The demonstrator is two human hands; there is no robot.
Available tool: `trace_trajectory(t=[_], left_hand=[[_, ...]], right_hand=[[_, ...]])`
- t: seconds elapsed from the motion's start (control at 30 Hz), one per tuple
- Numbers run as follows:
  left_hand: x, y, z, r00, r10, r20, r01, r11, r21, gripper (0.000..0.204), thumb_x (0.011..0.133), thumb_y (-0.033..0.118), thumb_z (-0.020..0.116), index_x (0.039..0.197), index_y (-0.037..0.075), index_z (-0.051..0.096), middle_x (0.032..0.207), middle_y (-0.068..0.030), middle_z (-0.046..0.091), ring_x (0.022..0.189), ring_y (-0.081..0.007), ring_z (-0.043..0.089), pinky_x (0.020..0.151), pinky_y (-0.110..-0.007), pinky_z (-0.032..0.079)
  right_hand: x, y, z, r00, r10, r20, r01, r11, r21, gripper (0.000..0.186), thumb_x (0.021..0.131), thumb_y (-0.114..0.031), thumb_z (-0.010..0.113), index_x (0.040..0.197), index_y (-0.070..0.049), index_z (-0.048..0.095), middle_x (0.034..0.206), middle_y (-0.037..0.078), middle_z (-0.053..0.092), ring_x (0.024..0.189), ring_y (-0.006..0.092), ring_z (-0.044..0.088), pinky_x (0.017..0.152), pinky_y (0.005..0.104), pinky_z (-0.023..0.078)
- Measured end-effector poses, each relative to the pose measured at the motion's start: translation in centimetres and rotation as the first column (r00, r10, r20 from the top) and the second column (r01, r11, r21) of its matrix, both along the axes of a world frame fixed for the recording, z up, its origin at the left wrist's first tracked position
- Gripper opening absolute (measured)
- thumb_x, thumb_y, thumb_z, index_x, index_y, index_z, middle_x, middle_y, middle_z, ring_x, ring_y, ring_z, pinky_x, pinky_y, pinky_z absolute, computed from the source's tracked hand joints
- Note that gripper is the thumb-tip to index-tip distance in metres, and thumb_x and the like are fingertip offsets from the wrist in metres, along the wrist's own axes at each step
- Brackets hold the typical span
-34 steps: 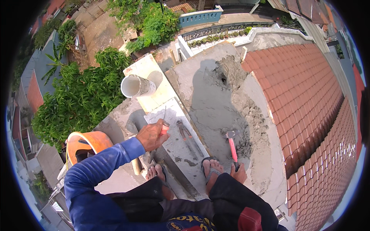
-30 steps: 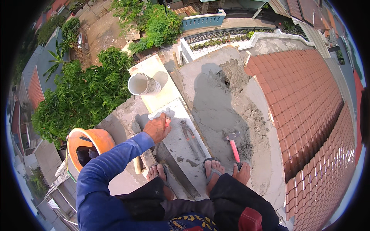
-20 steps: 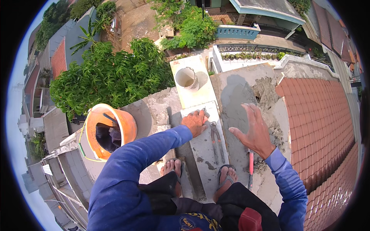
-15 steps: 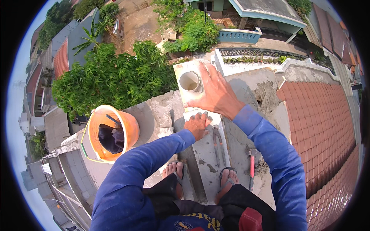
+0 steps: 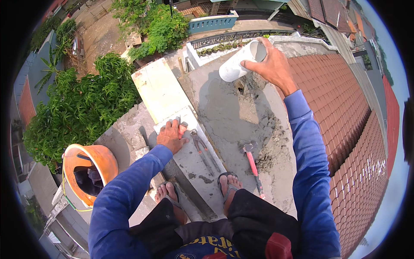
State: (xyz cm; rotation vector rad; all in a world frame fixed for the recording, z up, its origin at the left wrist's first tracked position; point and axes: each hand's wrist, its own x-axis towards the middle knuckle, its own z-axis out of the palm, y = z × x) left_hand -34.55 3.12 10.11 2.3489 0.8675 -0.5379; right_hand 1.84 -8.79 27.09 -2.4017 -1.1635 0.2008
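1 hand (R) [image 5: 275, 67] gripping pipe [image 5: 236, 64], L hand [image 5: 169, 137] curled at orange hdl [image 5: 183, 128], hold unclear, pliers [image 5: 199, 142], hammer [image 5: 252, 163] nr

From here I count one left hand [image 5: 170, 137], one right hand [image 5: 274, 67], one white tube [image 5: 239, 64], one orange-handled tool [image 5: 183, 128], one pair of pincers [image 5: 199, 143] near the right edge of the narrow slab [image 5: 186, 163], one pink-handled hammer [image 5: 252, 164], one orange bucket [image 5: 111, 160] and two sandals [image 5: 220, 186].
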Motion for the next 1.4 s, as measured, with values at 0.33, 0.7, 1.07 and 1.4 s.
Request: trace_trajectory(t=[0.33, 0.7, 1.07, 1.4], left_hand=[[-0.1, 0.1, -0.8, 1.000, 0.012, 0.006, -0.012, 1.000, 0.013, 0.079, 0.073, 0.039, 0.090, 0.130, 0.008, 0.045, 0.128, -0.0209, 0.057, 0.119, -0.0429, 0.062, 0.099, -0.051, 0.052], [-0.4, 0.2, -1.7, 0.997, 0.000, 0.071, -0.001, 1.000, 0.016, 0.080, 0.073, 0.035, 0.092, 0.133, 0.009, 0.047, 0.128, -0.0194, 0.056, 0.117, -0.0456, 0.062, 0.095, -0.052, 0.055], [0.4, 0.3, -1.1, 0.999, -0.003, 0.049, 0.002, 1.000, 0.015, 0.079, 0.073, 0.036, 0.091, 0.129, 0.007, 0.044, 0.127, -0.0210, 0.058, 0.117, -0.0420, 0.064, 0.097, -0.049, 0.053], [0.7, 0.3, -1.1, 0.999, -0.027, 0.022, 0.027, 1.000, 0.007, 0.081, 0.074, 0.038, 0.091, 0.130, 0.006, 0.044, 0.128, -0.0211, 0.058, 0.116, -0.0416, 0.065, 0.098, -0.049, 0.053]], right_hand=[[1.7, -3.2, -7.8, 0.998, 0.009, 0.059, 0.007, 0.965, -0.262, 0.092, 0.070, -0.039, 0.087, 0.146, -0.003, 0.051, 0.136, 0.029, 0.062, 0.123, 0.0418, 0.063, 0.103, 0.0484, 0.052], [2.2, -6.5, -9.9, 0.980, 0.200, -0.017, -0.197, 0.944, -0.265, 0.082, 0.070, -0.016, 0.088, 0.142, -0.011, 0.050, 0.131, 0.016, 0.061, 0.118, 0.0420, 0.063, 0.098, 0.0505, 0.054], [7.1, -6.0, -12.2, 0.960, -0.123, -0.250, 0.093, 0.987, -0.128, 0.097, 0.073, -0.036, 0.088, 0.150, 0.002, 0.042, 0.140, 0.024, 0.060, 0.127, 0.0365, 0.060, 0.110, 0.0422, 0.046], [9.5, -10.9, -7.9, 0.883, -0.339, -0.323, 0.344, 0.938, -0.045, 0.096, 0.081, -0.041, 0.081, 0.153, 0.004, 0.037, 0.130, 0.026, 0.061, 0.110, 0.0290, 0.070, 0.082, 0.0362, 0.064]])
